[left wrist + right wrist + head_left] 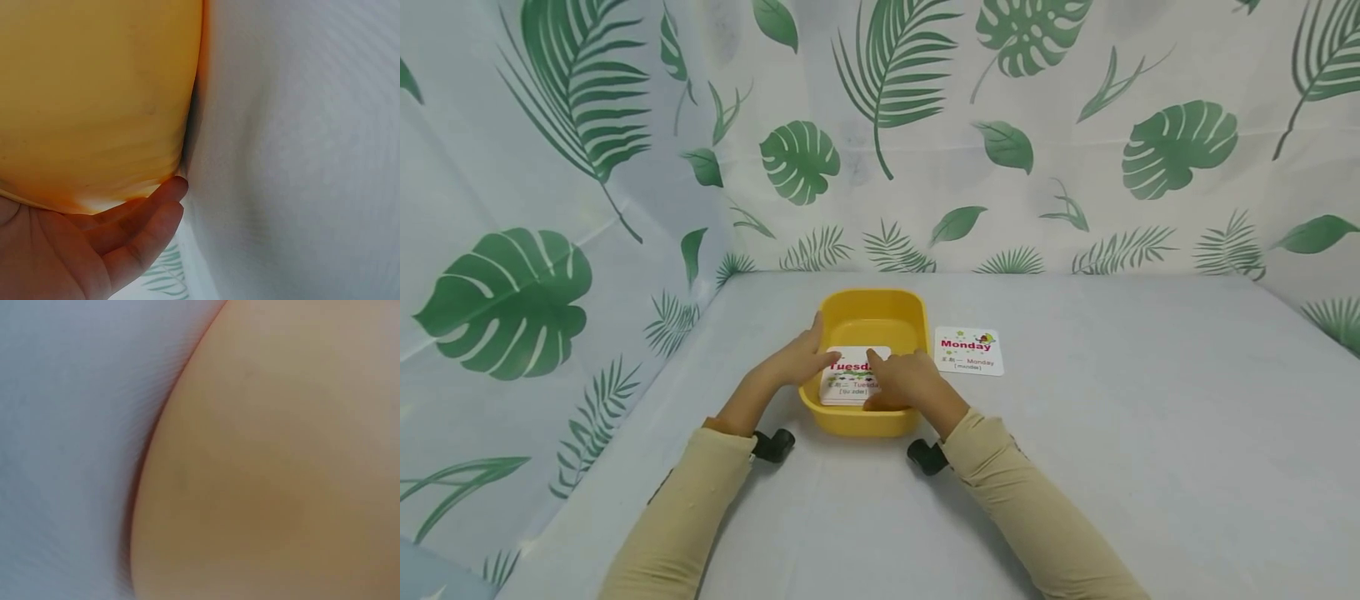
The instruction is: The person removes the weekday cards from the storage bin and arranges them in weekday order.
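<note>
On the surface [1112, 433], before the backdrop [925, 192], stands the tub [865, 426], with the Tuesday card [842, 388] in its front part. The left hand [797, 360] is at the tub's left wall, fingers [142, 242] outside; the right hand [910, 379] is over the card's right side. The Monday card [970, 353] lies just right of the tub.

Long sleeves in plain beige cover both forearms, the left sleeve [677, 508] and the right sleeve [1037, 508] alike, with soft creases along the cloth and bunched folds near the cuffs. An orange-brown strip shows at the left cuff (band or lining, I cannot tell). Beneath each wrist juts a stubby, rounded black fitting, one left [781, 446], one right [927, 457]. Both hands are bare.
</note>
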The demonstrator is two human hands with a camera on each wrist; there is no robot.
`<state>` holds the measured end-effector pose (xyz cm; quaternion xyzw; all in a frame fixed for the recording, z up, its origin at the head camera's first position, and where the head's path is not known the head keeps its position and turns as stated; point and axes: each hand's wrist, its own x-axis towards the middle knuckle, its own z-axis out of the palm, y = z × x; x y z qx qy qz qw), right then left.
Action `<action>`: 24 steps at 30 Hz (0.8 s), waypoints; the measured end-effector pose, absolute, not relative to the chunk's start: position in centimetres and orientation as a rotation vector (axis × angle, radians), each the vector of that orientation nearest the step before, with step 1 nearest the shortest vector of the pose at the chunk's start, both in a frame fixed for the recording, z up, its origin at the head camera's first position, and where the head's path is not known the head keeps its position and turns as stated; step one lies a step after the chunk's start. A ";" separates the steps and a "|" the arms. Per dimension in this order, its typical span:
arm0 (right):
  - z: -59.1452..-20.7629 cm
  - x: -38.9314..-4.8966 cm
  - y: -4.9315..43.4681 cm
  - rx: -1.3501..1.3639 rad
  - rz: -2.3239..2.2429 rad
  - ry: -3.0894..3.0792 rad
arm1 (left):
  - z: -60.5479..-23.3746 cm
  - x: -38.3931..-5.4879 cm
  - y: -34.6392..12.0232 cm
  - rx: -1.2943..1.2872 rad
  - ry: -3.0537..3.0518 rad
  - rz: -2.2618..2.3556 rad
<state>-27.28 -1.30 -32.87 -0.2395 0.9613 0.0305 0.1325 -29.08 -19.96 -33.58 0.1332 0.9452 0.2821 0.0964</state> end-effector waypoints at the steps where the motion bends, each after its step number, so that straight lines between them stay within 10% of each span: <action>1: -32.8 -27.3 -1.3 -0.698 0.069 2.786 | -33.5 -29.0 -20.0 0.388 2.800 0.834; 24: -33.1 -27.3 -1.0 -0.696 -0.252 2.962 | -33.6 -29.2 -20.0 0.404 2.804 0.827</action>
